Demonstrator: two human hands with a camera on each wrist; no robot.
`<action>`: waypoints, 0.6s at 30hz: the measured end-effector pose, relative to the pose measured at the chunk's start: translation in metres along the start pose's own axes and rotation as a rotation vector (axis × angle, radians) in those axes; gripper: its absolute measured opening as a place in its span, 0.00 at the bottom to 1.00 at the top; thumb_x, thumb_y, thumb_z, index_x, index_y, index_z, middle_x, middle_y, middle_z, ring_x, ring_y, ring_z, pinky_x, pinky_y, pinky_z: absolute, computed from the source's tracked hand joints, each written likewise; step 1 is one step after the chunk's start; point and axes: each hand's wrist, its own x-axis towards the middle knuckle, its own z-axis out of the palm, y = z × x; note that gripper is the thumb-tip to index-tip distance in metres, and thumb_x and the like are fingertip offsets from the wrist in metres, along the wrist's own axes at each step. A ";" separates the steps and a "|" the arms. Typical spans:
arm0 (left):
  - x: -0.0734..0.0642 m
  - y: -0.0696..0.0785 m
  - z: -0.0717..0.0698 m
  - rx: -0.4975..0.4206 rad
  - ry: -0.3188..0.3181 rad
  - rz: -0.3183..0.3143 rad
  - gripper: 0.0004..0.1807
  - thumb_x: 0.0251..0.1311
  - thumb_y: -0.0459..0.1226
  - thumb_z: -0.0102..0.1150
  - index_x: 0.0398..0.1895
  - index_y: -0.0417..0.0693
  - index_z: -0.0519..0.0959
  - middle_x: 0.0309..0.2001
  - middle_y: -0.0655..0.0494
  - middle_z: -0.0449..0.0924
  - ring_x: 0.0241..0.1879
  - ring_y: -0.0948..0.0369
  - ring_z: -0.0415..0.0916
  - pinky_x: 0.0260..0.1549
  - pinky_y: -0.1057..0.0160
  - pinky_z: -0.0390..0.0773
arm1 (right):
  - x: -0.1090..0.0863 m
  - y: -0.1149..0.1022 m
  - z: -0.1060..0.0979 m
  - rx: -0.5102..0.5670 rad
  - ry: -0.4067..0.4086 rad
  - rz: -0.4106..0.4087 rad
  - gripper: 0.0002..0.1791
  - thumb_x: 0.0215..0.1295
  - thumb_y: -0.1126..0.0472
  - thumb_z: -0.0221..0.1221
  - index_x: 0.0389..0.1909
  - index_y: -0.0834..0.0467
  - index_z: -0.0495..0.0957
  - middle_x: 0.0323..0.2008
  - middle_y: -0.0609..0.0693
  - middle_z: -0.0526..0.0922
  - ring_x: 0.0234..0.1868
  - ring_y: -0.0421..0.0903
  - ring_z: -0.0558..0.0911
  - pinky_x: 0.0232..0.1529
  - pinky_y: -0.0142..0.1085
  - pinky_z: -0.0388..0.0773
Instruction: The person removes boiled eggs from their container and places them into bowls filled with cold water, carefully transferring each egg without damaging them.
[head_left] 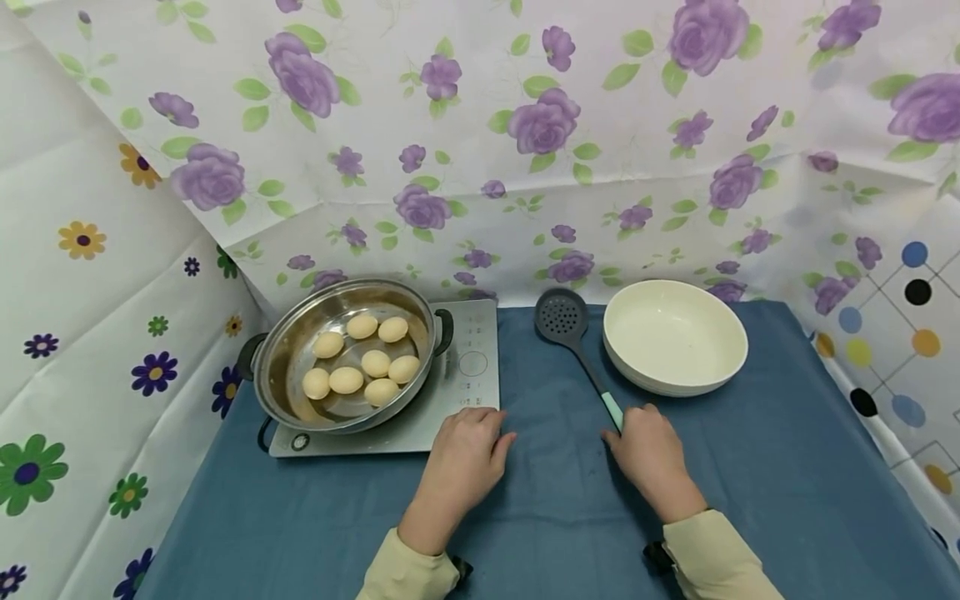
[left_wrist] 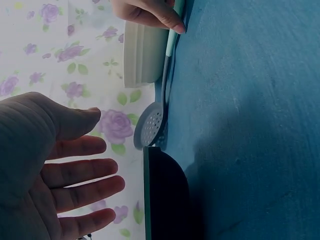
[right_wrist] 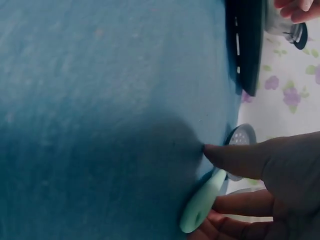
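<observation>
A dark grey slotted spoon (head_left: 561, 315) with a pale green handle lies on the blue cloth. Around that handle stands my right hand (head_left: 651, 457); in the right wrist view the thumb (right_wrist: 235, 159) is spread to one side, apart from the handle (right_wrist: 202, 202), and the fingers are at its other side. My left hand (head_left: 467, 454) hovers by the front right corner of the induction cooker (head_left: 476, 329), holding nothing, its fingers loosely extended in the left wrist view. A steel pot (head_left: 277, 367) on the cooker contains several pale eggs (head_left: 346, 381).
A cream bowl (head_left: 675, 333) stands at the back right, beside the spoon. Blue cloth (head_left: 555, 517) covers the table. Flowered sheets (head_left: 465, 150) hang behind and at the left, with a dotted sheet (head_left: 900, 358) at the right.
</observation>
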 end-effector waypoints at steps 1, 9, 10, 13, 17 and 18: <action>0.000 0.000 0.000 0.001 0.000 0.001 0.16 0.59 0.47 0.58 0.46 0.50 0.81 0.43 0.56 0.82 0.44 0.58 0.79 0.45 0.55 0.76 | 0.001 0.000 0.001 -0.007 0.002 0.004 0.19 0.54 0.55 0.65 0.32 0.70 0.79 0.27 0.59 0.73 0.21 0.49 0.72 0.22 0.42 0.69; -0.003 -0.002 0.001 0.009 -0.010 0.008 0.15 0.59 0.47 0.58 0.45 0.51 0.81 0.41 0.56 0.83 0.42 0.59 0.79 0.42 0.55 0.77 | 0.006 0.005 0.004 0.035 0.002 0.008 0.11 0.57 0.61 0.59 0.32 0.67 0.77 0.24 0.57 0.73 0.22 0.49 0.72 0.22 0.42 0.69; -0.004 -0.002 0.001 0.010 -0.011 0.010 0.15 0.59 0.47 0.58 0.45 0.51 0.81 0.41 0.56 0.83 0.42 0.59 0.79 0.42 0.55 0.77 | 0.006 0.006 0.003 0.060 -0.012 0.013 0.10 0.57 0.61 0.58 0.31 0.66 0.76 0.24 0.56 0.73 0.22 0.49 0.72 0.22 0.41 0.68; -0.004 -0.003 0.001 0.009 -0.012 0.011 0.15 0.59 0.47 0.58 0.45 0.52 0.81 0.41 0.56 0.83 0.41 0.59 0.80 0.41 0.55 0.77 | 0.010 0.005 0.001 0.147 -0.067 0.043 0.08 0.58 0.61 0.54 0.29 0.64 0.74 0.22 0.54 0.72 0.20 0.48 0.71 0.20 0.38 0.66; -0.005 -0.005 0.002 0.008 -0.012 0.005 0.14 0.59 0.47 0.59 0.44 0.53 0.81 0.40 0.57 0.83 0.41 0.60 0.80 0.41 0.56 0.77 | 0.017 0.001 -0.004 0.248 -0.132 0.047 0.08 0.59 0.61 0.52 0.28 0.62 0.75 0.18 0.52 0.72 0.18 0.46 0.71 0.19 0.36 0.65; -0.006 -0.005 0.001 0.008 -0.013 0.002 0.14 0.59 0.48 0.59 0.44 0.54 0.81 0.40 0.58 0.83 0.40 0.60 0.80 0.41 0.56 0.77 | 0.018 0.000 -0.006 0.261 -0.142 0.043 0.09 0.60 0.60 0.52 0.27 0.61 0.74 0.17 0.51 0.71 0.17 0.46 0.70 0.19 0.36 0.65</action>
